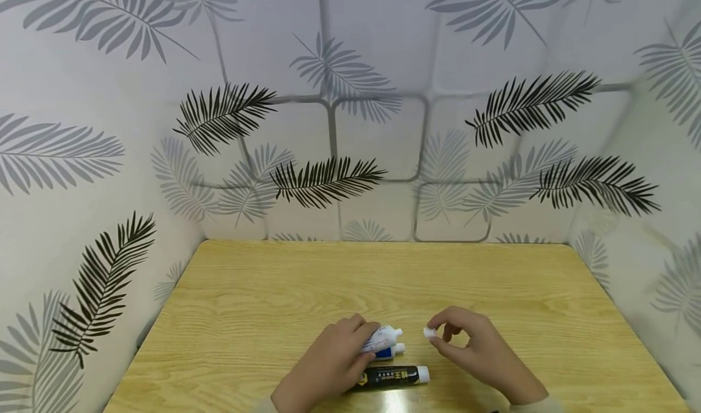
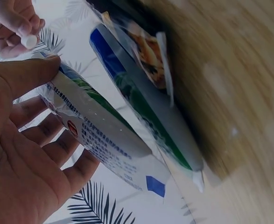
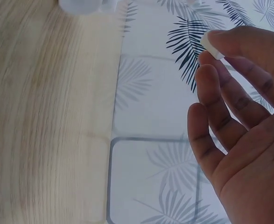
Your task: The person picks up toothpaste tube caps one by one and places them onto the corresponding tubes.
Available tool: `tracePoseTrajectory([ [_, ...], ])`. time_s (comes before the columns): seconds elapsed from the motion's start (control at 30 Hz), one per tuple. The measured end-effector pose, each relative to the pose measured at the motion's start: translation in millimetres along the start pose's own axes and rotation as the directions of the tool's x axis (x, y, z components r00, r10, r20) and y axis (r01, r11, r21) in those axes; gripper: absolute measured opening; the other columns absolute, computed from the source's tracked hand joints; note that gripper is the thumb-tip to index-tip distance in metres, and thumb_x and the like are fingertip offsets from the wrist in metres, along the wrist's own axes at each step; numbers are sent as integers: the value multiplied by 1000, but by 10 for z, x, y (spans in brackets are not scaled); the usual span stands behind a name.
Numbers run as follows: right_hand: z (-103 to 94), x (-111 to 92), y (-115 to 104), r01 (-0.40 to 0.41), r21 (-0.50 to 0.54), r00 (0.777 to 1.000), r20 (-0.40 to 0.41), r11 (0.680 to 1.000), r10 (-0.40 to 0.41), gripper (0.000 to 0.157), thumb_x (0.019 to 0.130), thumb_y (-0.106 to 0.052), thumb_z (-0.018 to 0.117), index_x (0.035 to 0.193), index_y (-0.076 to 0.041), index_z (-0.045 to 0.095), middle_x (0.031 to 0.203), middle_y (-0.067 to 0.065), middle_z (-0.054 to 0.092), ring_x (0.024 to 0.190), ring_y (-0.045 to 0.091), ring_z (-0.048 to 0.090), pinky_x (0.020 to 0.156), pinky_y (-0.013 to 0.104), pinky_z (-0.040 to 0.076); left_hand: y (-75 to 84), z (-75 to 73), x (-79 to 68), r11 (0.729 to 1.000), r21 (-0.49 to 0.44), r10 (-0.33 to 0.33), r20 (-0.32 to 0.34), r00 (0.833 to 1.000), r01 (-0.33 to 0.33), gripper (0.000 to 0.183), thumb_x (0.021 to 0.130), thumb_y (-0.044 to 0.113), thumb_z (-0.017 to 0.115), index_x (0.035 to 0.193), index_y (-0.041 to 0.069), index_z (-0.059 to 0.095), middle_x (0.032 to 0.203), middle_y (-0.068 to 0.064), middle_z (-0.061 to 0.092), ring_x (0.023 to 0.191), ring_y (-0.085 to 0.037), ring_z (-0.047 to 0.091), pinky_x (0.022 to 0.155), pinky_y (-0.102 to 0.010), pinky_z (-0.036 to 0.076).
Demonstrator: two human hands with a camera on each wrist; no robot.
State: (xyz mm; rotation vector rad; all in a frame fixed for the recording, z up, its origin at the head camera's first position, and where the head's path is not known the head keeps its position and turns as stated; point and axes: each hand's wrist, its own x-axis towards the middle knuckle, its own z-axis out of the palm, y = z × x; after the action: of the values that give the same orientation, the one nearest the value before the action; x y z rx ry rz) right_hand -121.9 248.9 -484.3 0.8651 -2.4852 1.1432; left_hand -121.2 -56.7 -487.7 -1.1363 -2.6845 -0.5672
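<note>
My left hand [image 1: 338, 355] grips a white toothpaste tube [image 2: 97, 123] with blue print and a green stripe. Its bare nozzle [image 1: 398, 333] points right, toward my other hand. Between thumb and forefinger, my right hand [image 1: 479, 349] pinches a small white cap [image 1: 429, 333], held a short gap away from that nozzle. Beside the held tube lies a second toothpaste tube [image 2: 148, 98], blue, white and green, its white cap [image 1: 400, 348] on. Nearer me is a black tube [image 1: 391, 376] with yellow lettering and a white cap, partly covered by my left hand in the head view.
The tubes are on a wood-grain table [image 1: 263, 279], toward its front edge. Behind and at both sides stand pale walls [image 1: 372, 139] patterned with grey and black leaves.
</note>
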Motion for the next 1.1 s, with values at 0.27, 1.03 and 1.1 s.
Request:
tracePoseTrajectory([
  [0.27,38,35,-114,58,59,998,5,997,-59,31,90,-4,84,109,-25,73,102,-12,73,78,0,61,73,29,56,83,-4,22,1000,1,13,13,1000,-13,43,102,26,72,142,11,64,116,1,69,95,-10,64,81,-26,56],
  [1.03,86,27,-199,135,168,990,29,977,-141,28,92,-1,81,110,-20,73,103,-3,75,78,5,60,68,24,55,173,4,20,997,9,82,13,997,-82,42,104,28,71,142,12,63,113,4,67,92,-4,60,79,-24,54],
  [1.1,88,26,-205,131,164,990,29,978,-138,27,92,-1,81,110,-20,73,103,-3,75,78,5,60,68,25,55,174,6,16,996,15,88,9,996,-88,43,103,28,71,142,11,64,112,4,67,91,-4,60,79,-23,54],
])
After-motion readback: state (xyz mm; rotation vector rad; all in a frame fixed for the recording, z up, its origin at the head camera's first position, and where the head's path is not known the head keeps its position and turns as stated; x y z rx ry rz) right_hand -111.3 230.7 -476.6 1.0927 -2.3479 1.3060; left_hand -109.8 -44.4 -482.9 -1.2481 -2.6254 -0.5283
